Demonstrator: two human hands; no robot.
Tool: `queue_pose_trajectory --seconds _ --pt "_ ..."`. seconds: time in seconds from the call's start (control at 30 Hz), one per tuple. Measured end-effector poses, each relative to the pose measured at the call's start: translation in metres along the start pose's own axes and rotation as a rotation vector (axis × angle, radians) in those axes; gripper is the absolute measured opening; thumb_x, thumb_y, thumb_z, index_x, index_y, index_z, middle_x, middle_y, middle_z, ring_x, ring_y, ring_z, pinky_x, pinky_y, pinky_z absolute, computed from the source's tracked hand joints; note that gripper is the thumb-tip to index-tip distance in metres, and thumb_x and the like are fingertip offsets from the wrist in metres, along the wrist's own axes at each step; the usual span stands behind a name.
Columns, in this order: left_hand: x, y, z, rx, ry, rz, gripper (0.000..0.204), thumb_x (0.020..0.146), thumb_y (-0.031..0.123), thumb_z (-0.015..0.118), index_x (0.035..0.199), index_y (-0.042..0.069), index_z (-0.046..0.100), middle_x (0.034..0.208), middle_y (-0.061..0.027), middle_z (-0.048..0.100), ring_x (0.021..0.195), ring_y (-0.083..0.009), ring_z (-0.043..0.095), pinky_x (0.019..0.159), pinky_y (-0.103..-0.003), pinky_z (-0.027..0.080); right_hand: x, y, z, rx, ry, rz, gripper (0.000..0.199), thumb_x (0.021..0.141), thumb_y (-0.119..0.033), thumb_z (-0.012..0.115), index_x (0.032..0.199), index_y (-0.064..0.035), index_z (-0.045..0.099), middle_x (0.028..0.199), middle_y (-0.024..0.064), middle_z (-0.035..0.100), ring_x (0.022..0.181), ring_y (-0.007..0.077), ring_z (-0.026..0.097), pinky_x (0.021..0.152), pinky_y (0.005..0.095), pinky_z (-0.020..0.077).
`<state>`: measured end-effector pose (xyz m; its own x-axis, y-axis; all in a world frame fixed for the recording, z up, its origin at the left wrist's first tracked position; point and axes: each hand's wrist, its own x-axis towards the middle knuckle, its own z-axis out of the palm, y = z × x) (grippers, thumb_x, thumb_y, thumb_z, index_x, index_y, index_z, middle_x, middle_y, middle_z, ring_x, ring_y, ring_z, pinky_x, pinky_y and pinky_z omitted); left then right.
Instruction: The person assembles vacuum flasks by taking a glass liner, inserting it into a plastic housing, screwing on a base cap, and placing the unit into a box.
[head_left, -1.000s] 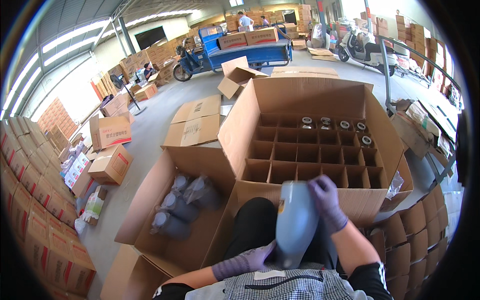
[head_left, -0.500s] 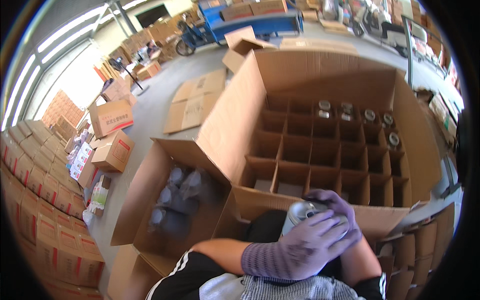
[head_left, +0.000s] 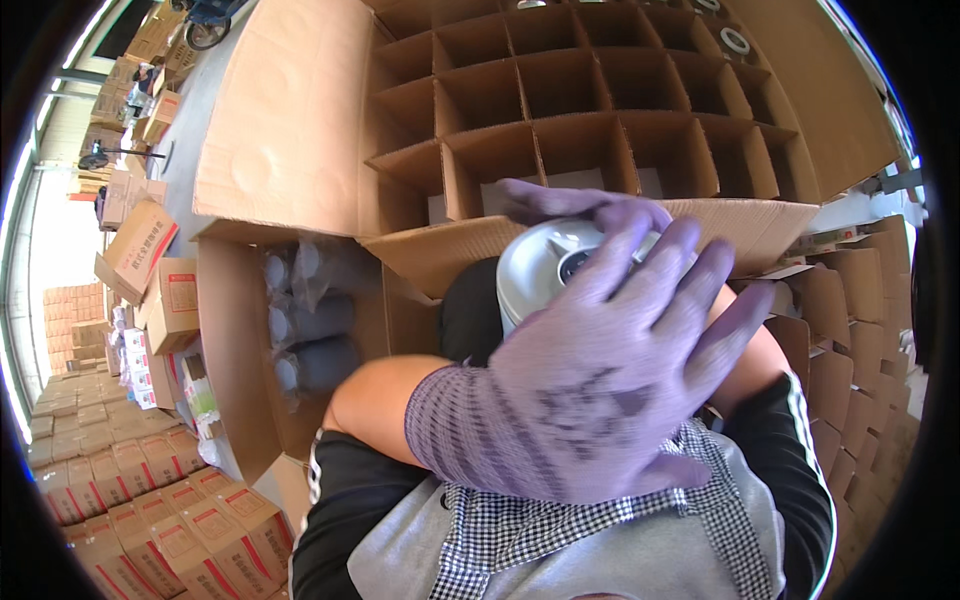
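Note:
A light grey-blue lidded jug (head_left: 530, 268) stands between my legs, with a small dark round piece in the middle of its lid. My left hand (head_left: 600, 400), in a purple glove, reaches across the jug's near side. Its fingers are stretched and spread, the fingertips pointing up and right over the lid. On the far side of the lid, my right hand (head_left: 570, 200), gloved the same way, lies along the rim and steadies the jug. Most of the right hand is hidden behind the left, and the jug's lower body is covered too.
A large carton (head_left: 290, 120) with cardboard dividers (head_left: 575, 125) stands ahead; several far cells hold ring-topped items (head_left: 735, 40). At left, a smaller open carton (head_left: 235, 340) holds plastic-wrapped cylinders (head_left: 325, 318). Stacked cartons (head_left: 210, 525) line the far left; more dividers (head_left: 835, 385) stand at right.
My left hand has spread its fingers and turned more across the lid. The view has tipped down and closer, so the jug and hands look larger.

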<state>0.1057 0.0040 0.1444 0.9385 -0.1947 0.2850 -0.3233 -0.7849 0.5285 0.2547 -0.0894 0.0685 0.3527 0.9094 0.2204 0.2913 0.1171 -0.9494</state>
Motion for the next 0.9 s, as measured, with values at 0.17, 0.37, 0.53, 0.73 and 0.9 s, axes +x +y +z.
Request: queue_pose_trajectory --seconds 0.17,0.37,0.53,0.73,0.9 --pt "-0.029 -0.061 -0.047 -0.331 -0.044 0.112 0.104 0.081 0.079 0.058 0.146 -0.002 0.055 0.149 -0.0272 0.051 0.147 -0.0441 0.036 0.123 -0.055 0.023 -0.003 -0.006 -0.005 0.560 0.089 0.265 0.070 0.098 -0.056 0.051 0.134 0.0022 0.064 0.137 0.0240 0.064 0.136 0.0370 0.057 0.119 0.0512 0.0368" --pt "-0.064 -0.111 0.002 -0.537 0.175 -0.143 0.115 0.078 0.096 0.042 0.145 0.004 0.061 0.159 -0.0226 0.046 0.157 -0.0445 0.020 0.128 -0.054 0.004 -0.020 -0.001 -0.003 -0.228 -0.091 -0.423 0.071 0.094 -0.061 0.055 0.130 -0.0009 0.067 0.131 0.0227 0.065 0.129 0.0383 0.060 0.113 0.0529 0.0395" --pt "0.004 -0.020 -0.031 -0.083 0.023 0.089 0.104 0.070 0.065 0.083 0.147 0.003 0.051 0.152 -0.0243 0.050 0.139 -0.0516 0.045 0.118 -0.061 0.032 0.019 0.027 0.012 0.025 0.052 -0.029 0.063 0.100 -0.056 0.051 0.127 -0.0014 0.065 0.122 0.0190 0.067 0.115 0.0327 0.063 0.102 0.0462 0.0459" --pt "0.035 -0.085 -0.084 0.239 -0.002 -0.461 0.089 0.075 0.048 0.089 0.138 -0.007 0.060 0.123 -0.0201 0.071 0.108 -0.0302 0.071 0.095 -0.041 0.055 0.068 0.053 0.039 0.889 0.124 0.475 0.054 0.107 -0.051 0.046 0.124 -0.0021 0.062 0.112 0.0145 0.070 0.099 0.0260 0.068 0.090 0.0381 0.0536" --pt "0.004 -0.160 -0.043 -0.281 0.392 -0.603 0.044 0.092 0.022 0.073 0.126 -0.005 0.067 0.104 -0.0138 0.075 0.096 -0.0165 0.071 0.087 -0.032 0.057 0.082 0.065 -0.005 0.583 0.308 0.195 0.061 0.102 -0.036 0.065 0.147 -0.0002 0.047 0.118 0.0183 0.067 0.109 0.0295 0.070 0.103 0.0428 0.0554"
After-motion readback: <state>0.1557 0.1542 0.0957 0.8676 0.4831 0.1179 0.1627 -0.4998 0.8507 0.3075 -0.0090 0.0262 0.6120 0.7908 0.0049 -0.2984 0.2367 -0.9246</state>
